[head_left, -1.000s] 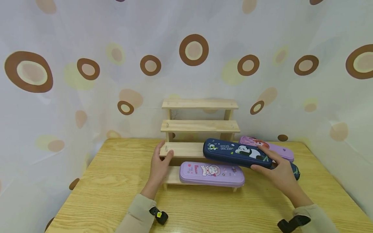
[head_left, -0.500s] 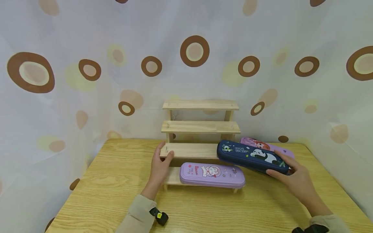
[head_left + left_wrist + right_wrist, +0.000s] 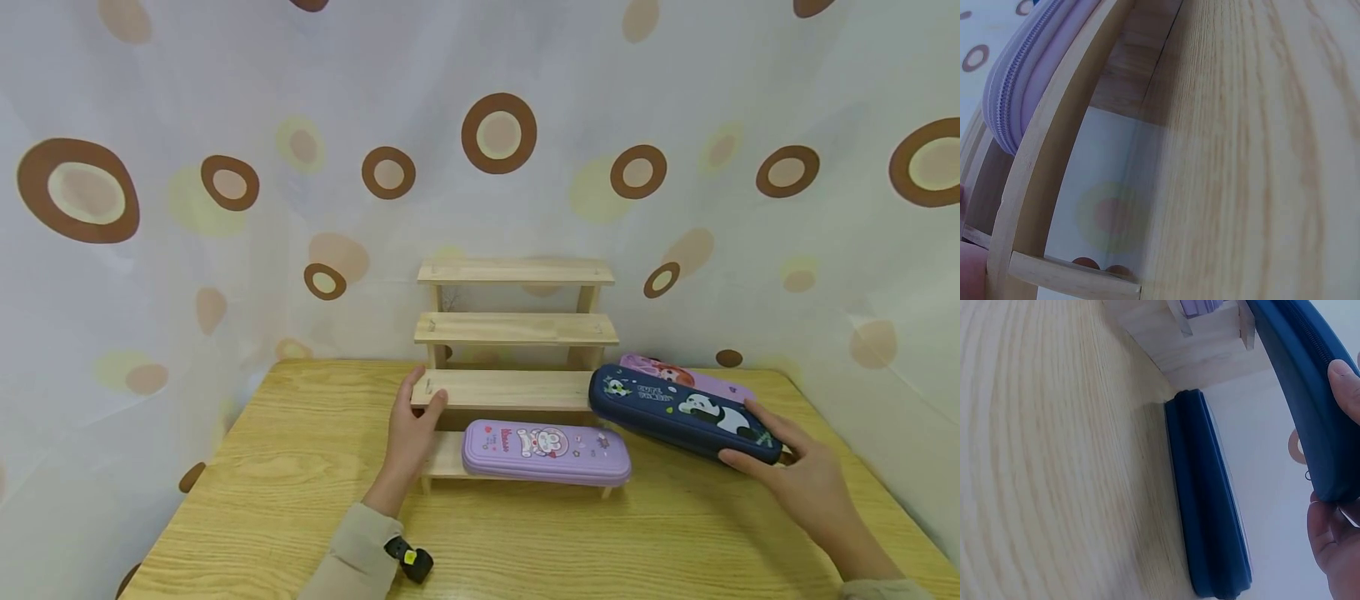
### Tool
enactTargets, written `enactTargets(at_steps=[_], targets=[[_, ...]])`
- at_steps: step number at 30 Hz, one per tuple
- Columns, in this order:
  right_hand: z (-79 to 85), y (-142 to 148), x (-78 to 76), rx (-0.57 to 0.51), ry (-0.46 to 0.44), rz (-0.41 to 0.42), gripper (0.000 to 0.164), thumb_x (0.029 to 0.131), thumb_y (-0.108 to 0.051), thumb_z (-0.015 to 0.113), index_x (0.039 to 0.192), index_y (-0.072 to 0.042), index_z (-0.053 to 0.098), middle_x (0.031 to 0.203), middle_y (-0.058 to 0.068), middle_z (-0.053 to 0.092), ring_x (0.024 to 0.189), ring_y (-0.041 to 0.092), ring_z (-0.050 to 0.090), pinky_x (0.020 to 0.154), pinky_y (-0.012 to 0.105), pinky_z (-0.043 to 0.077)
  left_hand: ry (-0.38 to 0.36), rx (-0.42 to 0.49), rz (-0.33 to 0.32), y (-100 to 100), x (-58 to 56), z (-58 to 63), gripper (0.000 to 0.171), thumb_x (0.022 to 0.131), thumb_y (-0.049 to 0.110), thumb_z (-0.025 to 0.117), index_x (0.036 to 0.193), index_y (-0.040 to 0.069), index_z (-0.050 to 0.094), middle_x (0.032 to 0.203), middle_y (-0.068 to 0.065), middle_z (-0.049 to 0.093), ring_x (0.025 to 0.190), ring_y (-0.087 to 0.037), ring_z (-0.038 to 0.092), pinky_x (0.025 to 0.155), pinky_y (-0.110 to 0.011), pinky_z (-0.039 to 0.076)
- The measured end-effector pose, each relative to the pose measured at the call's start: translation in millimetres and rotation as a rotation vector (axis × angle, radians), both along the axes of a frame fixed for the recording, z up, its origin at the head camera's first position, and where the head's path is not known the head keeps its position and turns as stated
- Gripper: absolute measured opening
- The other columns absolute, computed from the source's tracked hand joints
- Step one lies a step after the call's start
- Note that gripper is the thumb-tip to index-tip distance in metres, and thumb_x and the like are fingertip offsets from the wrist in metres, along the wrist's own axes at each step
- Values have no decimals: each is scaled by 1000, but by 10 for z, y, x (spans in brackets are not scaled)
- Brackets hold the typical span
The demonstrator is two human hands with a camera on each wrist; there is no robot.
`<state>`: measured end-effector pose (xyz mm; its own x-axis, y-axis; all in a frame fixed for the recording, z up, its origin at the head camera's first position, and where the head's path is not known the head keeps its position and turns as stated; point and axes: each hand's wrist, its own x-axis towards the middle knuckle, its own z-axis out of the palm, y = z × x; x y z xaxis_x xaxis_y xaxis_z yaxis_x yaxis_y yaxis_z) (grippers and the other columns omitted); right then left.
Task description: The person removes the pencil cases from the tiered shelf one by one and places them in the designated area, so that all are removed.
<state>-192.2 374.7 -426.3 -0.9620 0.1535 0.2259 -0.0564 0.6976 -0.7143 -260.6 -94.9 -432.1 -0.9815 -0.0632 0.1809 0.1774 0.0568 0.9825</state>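
My right hand grips the right end of a navy panda pencil case, thumb on the near side. The case is tilted, its left end by the right end of the second-lowest shelf. In the right wrist view another navy pencil case lies on the table below it; the held one mostly hides it in the head view. My left hand holds the left end of that shelf on a wooden step rack. A lavender rabbit pencil case lies on the lowest shelf.
A pink-purple pencil case with a red-haired figure lies at the back right, partly covered by the held case. The rack's upper shelves rise behind. A patterned curtain hangs behind the wooden table.
My right hand has carried the navy panda pencil case rightward and slightly toward me, off the second-lowest shelf. My left hand has stayed on the rack.
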Motion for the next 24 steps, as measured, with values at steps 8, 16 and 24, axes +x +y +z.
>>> enactTargets(at_steps=[8, 16, 24], targets=[[-69, 193, 138, 7, -65, -73, 80, 87, -43, 75, 152, -45, 29, 153, 28, 29, 100, 9, 44, 53, 18, 40, -8, 7, -4, -3, 5, -1, 59, 102, 19, 57, 154, 9, 30, 161, -13, 19, 146, -34, 16, 114, -53, 28], [-208, 329, 232, -1, -9, -110, 79, 87, -39, 76, 152, -40, 32, 156, 7, 33, 116, -11, 32, 62, 6, 43, -17, 9, -2, 2, 15, -15, 59, 102, 18, 57, 154, 9, 30, 160, -13, 21, 146, -33, 18, 114, -52, 28], [-268, 378, 243, 47, -91, -130, 87, 85, -45, 77, 155, -25, 30, 145, 37, 36, 123, 38, 43, 58, 4, 36, -10, 11, 8, -11, -69, -99, 60, 101, 22, 58, 154, 11, 31, 160, -11, 22, 145, -31, 20, 113, -52, 28]])
